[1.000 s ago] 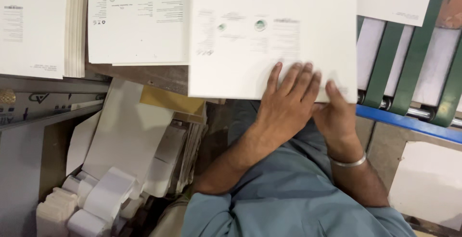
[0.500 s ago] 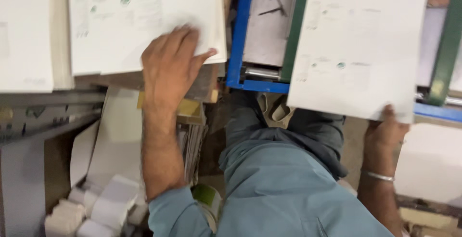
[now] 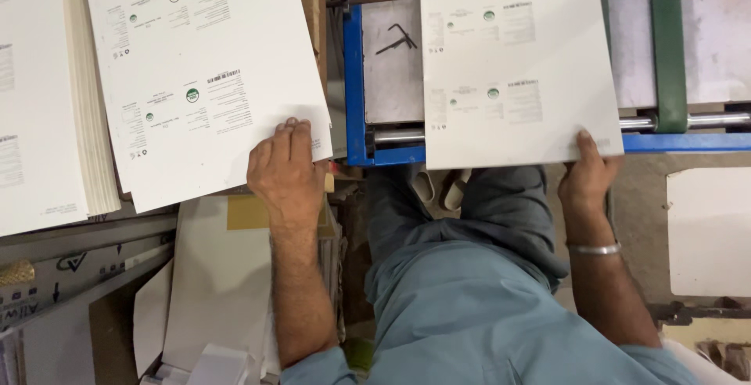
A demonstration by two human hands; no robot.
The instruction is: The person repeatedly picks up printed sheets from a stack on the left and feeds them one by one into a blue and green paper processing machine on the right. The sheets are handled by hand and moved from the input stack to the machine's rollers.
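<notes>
My left hand [image 3: 285, 167] lies on the near corner of a white printed sheet [image 3: 203, 72], the top one of a stack at the left, with the fingers resting on its edge. My right hand [image 3: 588, 175] pinches the near right corner of a second white printed sheet [image 3: 512, 64], which lies over a blue machine frame [image 3: 356, 80]. A metal bangle [image 3: 594, 250] circles my right wrist. My blue clothing [image 3: 469, 307] fills the lower middle.
A thick pile of white sheets [image 3: 43, 103] sits at the far left. A green belt [image 3: 669, 41] and a steel roller [image 3: 688, 121] run behind the right sheet. Loose white cards [image 3: 211, 291] lie low at the left; a white board [image 3: 708, 232] lies at the right.
Both hands were together on one sheet. My right hand has carried that sheet to the right onto the blue frame, while my left hand has moved left onto the stack's top sheet.
</notes>
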